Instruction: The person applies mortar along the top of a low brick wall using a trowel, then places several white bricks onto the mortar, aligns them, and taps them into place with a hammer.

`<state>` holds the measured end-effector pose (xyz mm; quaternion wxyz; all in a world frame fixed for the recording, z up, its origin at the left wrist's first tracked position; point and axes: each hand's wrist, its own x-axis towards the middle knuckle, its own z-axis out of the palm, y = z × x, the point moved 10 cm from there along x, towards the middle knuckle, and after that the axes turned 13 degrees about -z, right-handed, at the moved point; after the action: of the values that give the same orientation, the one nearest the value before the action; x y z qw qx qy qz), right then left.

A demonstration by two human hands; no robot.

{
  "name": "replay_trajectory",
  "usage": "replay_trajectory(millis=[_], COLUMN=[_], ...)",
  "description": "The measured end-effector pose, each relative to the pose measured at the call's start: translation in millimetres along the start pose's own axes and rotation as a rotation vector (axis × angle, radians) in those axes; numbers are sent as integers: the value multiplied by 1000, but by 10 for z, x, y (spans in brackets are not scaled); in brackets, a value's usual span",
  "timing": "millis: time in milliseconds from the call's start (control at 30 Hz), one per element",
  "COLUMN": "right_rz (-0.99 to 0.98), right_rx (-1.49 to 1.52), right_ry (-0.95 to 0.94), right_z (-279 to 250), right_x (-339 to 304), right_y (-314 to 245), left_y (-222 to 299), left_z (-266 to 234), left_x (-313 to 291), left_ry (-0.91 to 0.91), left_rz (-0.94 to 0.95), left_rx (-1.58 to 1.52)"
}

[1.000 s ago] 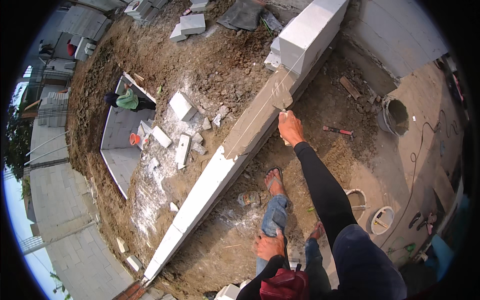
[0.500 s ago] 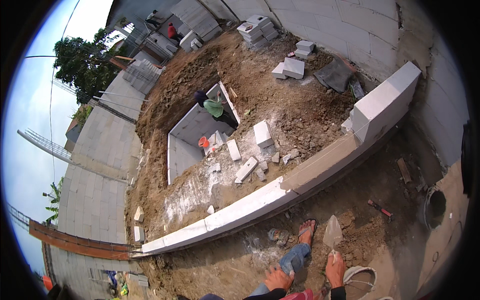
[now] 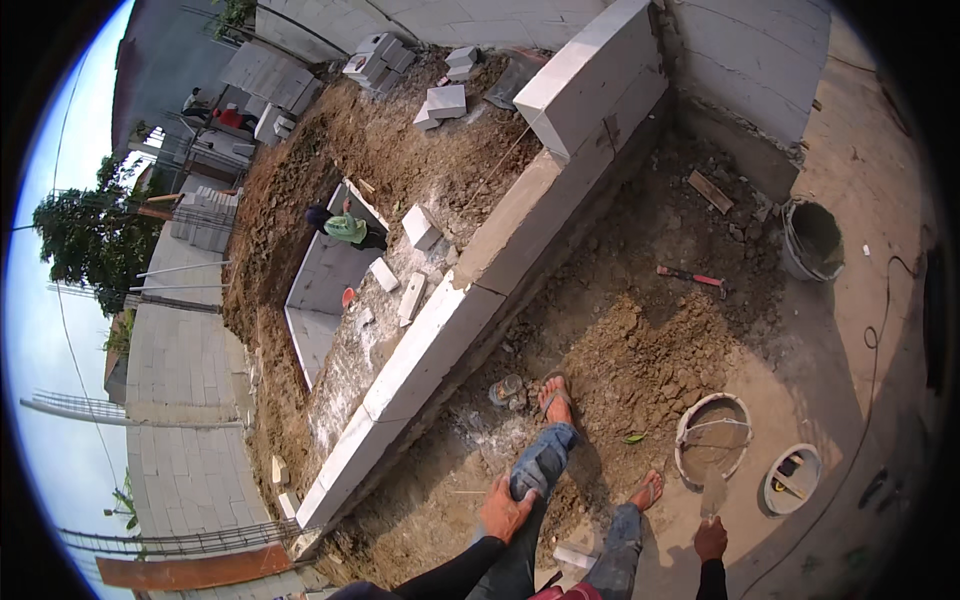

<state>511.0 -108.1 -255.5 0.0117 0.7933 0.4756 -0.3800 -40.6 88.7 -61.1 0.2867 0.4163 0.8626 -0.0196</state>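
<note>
My left hand rests on my bent knee, its fingers spread over the jeans and holding nothing. Out to the right, my right hand is closed round the handle of a trowel. The trowel's pointed blade is at the near rim of a round bucket, which has grey-brown mortar in it. I cannot tell whether the blade touches the rim. Right of that bucket stands a smaller white pail with some tools inside.
A low white block wall runs diagonally ahead, with a raised block at its far end. A red-handled hammer lies on the dirt near another bucket. Beyond the wall a person stands in a pit.
The view has swung to the right. My right hand has carried the trowel from above the dirt over to the bucket. My left hand stays on the knee.
</note>
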Motion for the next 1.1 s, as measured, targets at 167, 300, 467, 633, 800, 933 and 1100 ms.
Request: replay_trajectory(millis=[167, 300, 467, 633, 800, 933, 1100], right_rz=[-43, 61, 16, 107, -61, -108, -159], right_rx=[-36, -43, -161, -83, 97, 376, 494], right_ry=[11, 57, 129, 150, -56, -39, -96], right_z=[5, -19, 312, 821, 1428, 1328, 1199], right_x=[411, 787, 1429, 2019, 2022, 1744, 1278], right_y=[-829, -322, 106, 103, -327, 174, 312], left_y=[-651, -127, -375, -435, -388, -347, -360], left_z=[58, 557, 795, 815, 864, 901, 814], left_x=[-590, -958, -890, -886, -892, -913, -931], left_ry=[-245, -245, -225, -199, -187, -193, -164], left_rz=[121, 157, 189, 141, 120, 142, 117], left_rx=[403, 785, 728, 807, 864, 860, 896])
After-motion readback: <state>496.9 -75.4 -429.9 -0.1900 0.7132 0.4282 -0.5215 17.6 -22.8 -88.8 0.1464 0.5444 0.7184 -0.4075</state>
